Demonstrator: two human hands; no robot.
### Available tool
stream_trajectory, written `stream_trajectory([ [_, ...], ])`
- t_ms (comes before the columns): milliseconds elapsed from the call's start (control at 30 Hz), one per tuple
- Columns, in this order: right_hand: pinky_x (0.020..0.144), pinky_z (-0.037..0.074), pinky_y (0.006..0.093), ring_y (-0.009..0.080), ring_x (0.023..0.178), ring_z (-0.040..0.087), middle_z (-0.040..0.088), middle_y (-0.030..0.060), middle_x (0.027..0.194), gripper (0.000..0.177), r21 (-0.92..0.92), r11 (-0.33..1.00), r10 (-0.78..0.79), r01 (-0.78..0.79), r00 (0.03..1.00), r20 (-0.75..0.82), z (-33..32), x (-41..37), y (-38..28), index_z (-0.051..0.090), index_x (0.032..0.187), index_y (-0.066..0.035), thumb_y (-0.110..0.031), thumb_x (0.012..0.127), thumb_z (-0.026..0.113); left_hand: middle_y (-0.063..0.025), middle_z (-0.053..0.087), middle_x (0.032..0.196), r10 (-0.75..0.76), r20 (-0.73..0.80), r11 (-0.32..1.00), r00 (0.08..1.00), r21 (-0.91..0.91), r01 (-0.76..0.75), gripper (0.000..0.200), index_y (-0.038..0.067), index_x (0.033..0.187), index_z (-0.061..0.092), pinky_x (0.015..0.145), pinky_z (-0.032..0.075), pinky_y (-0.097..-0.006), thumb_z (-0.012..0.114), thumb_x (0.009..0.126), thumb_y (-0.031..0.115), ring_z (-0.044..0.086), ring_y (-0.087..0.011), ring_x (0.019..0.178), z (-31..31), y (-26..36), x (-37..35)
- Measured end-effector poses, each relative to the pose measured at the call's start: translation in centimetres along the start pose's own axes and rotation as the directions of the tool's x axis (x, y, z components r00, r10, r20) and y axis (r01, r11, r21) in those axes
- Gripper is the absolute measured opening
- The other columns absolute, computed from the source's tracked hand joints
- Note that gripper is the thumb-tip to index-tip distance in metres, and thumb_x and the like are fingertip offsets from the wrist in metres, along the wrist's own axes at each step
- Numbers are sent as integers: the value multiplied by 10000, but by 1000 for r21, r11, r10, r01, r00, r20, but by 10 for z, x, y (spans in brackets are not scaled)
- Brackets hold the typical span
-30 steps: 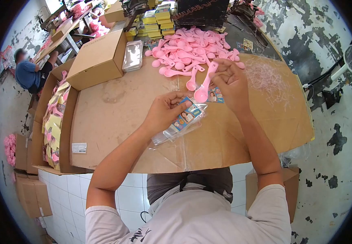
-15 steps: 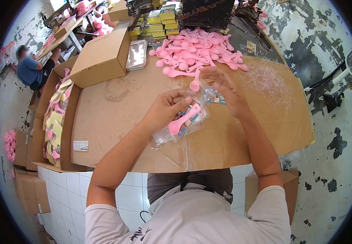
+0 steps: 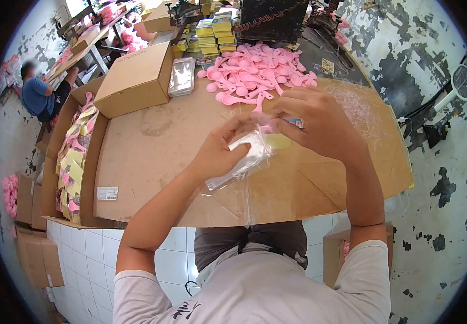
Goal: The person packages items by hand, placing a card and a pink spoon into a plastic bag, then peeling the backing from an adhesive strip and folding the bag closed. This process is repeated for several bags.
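My left hand [image 3: 223,148] holds a clear plastic bag [image 3: 244,162] above the cardboard sheet, thumb on top. At the bag's upper end, my right hand [image 3: 311,116] has its fingers bent together at the plastic; a bit of pink and a pale yellow card [image 3: 277,141] show between the hands. What the right fingertips grip is too small to make out. Just beyond the hands lies a heap of pink spoons [image 3: 260,67], one spoon [image 3: 258,102] pointing toward the bag.
A closed carton [image 3: 133,81] and a pack of clear bags [image 3: 182,75] stand back left. An open box [image 3: 90,183] of packed spoons is at the left. Plastic shreds [image 3: 355,105] lie right. A seated person [image 3: 38,94] is far left.
The spoon on the bag in my left hand is no longer seen there; bare plastic shows instead. My right hand has turned over and come to the bag's upper end.
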State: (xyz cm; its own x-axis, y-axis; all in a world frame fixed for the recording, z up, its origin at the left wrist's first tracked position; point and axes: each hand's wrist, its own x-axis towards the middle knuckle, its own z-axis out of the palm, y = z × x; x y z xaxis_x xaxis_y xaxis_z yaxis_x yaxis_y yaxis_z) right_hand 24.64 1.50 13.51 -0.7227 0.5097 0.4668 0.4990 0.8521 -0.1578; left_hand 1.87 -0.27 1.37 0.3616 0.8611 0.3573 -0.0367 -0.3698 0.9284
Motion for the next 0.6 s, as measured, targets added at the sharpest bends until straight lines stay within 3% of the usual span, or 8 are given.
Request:
stream_trajectory([
  [67,763,520,393,274,815,660,692,106,886,134,86,993,89,-85,995,-35,5,-3,1,707,968,-39,-141,883,733,-122,610,1374,-101,55,995,993,27,99,524,-9,1466,469,1135,428,-355,644,973,12,567,-195,1317,3,14,-5],
  [167,733,518,392,275,781,654,689,111,867,159,187,969,168,-162,986,-18,7,-6,-3,705,989,-37,-156,888,734,-145,619,1373,-58,20,998,998,23,58,486,-7,1444,498,1102,462,-339,652,985,34,596,-188,1282,9,15,-3],
  [300,754,505,387,259,846,651,688,96,931,156,273,946,215,-176,969,-120,24,-7,0,706,1000,-61,-157,881,738,-127,722,1188,-35,-66,997,997,-70,30,396,-6,1367,580,947,541,-288,678,989,64,687,-155,1104,6,5,1],
  [400,820,487,389,242,953,633,666,73,1005,132,-96,995,-55,19,917,-395,37,-3,-1,702,980,-79,-140,869,741,-94,770,1038,-57,-119,998,991,-46,52,359,-4,1327,618,826,562,-252,694,985,74,724,-128,964,4,13,2],
  [500,888,463,396,240,1028,607,634,64,1022,167,-233,971,-133,55,935,-330,48,-3,-6,686,949,-75,-117,803,755,-74,781,977,-29,-137,998,990,55,37,380,-12,1327,624,763,556,-241,714,968,73,724,-105,880,5,15,0],
  [600,910,456,408,244,1004,610,616,73,964,199,-320,939,-221,130,938,-266,56,1,-4,671,930,-55,-132,760,739,-79,783,977,7,-130,980,991,200,19,408,-25,1333,624,737,556,-241,726,947,56,713,-85,845,7,14,-3],
])
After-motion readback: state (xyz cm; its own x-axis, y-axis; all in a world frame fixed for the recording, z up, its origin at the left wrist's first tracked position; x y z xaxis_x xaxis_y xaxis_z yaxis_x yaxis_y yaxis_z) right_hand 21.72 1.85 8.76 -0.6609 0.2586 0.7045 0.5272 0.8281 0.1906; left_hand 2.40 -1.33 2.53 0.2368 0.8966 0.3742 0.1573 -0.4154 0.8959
